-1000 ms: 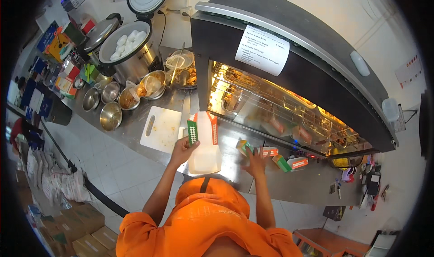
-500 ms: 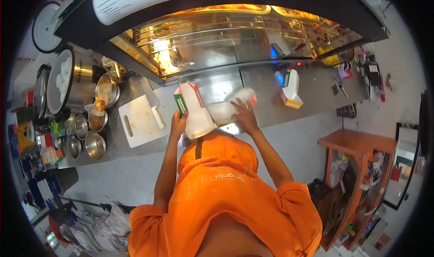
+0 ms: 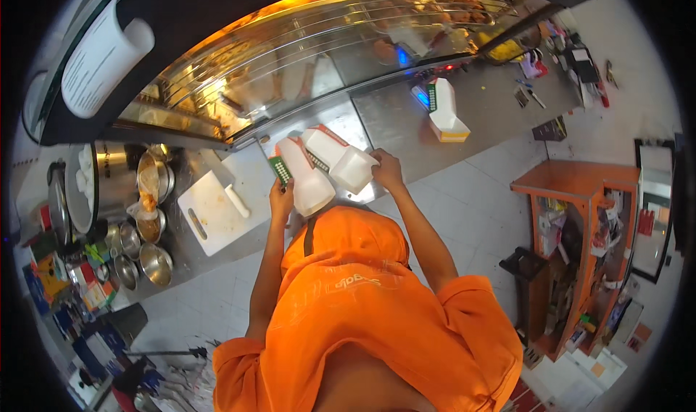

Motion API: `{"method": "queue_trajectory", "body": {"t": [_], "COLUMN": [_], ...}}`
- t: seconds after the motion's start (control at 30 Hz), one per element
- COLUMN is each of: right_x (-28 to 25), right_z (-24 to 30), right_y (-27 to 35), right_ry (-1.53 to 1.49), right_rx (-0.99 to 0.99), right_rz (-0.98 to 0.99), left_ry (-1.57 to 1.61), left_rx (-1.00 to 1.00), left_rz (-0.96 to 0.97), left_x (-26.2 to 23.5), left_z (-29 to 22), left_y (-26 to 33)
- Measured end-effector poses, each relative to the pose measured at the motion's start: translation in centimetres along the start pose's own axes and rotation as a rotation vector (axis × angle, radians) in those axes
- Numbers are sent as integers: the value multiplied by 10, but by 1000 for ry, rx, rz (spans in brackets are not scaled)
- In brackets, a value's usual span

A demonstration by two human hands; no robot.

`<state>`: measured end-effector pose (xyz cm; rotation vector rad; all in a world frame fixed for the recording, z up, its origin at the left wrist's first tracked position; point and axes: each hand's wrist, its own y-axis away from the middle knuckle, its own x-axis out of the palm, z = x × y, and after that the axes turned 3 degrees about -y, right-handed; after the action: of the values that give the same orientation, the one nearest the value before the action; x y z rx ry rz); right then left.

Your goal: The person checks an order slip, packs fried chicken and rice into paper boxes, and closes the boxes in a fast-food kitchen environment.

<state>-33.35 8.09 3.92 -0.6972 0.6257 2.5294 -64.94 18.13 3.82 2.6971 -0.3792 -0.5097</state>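
Note:
My left hand (image 3: 281, 196) grips a white paper carton (image 3: 303, 178) with a green printed side, held above the steel counter (image 3: 406, 133) in front of the glass warming cabinet (image 3: 290, 64). My right hand (image 3: 388, 170) holds a second white carton (image 3: 339, 162) with an orange-red edge. The two cartons touch each other, their open ends toward me. My orange shirt (image 3: 355, 296) fills the lower middle of the view.
A third carton (image 3: 444, 112) stands on the counter to the right. A white cutting board (image 3: 217, 209) with a knife lies left of my hands. Steel pots and bowls (image 3: 138, 231) crowd the far left. An orange shelf unit (image 3: 580, 252) stands on the right.
The camera has tilted, so the scene sits a little lower and more to the right. Both hands have kept their cartons and brought them closer together over the counter.

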Motion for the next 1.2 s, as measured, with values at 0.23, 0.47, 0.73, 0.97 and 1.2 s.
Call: {"method": "queue_trajectory", "body": {"t": [0.23, 0.47, 0.73, 0.97, 1.2], "right_x": [4, 28, -119, -112, -16], "right_z": [-13, 14, 11, -30, 9], "right_y": [0, -54, -65, -21, -63], "right_ry": [-214, -6, 514, 141, 251], "right_rx": [-113, -139, -269, -354, -208], "right_rz": [-376, -223, -657, -378, -11], "left_ry": [97, -107, -28, -270, -233], "left_rx": [150, 377, 319, 283, 331], "left_rz": [-71, -331, -478, -574, -669], "left_x": [42, 80, 83, 82, 46], "left_z": [0, -28, -10, 7, -20], "left_y": [-8, -61, -58, -40, 4]}}
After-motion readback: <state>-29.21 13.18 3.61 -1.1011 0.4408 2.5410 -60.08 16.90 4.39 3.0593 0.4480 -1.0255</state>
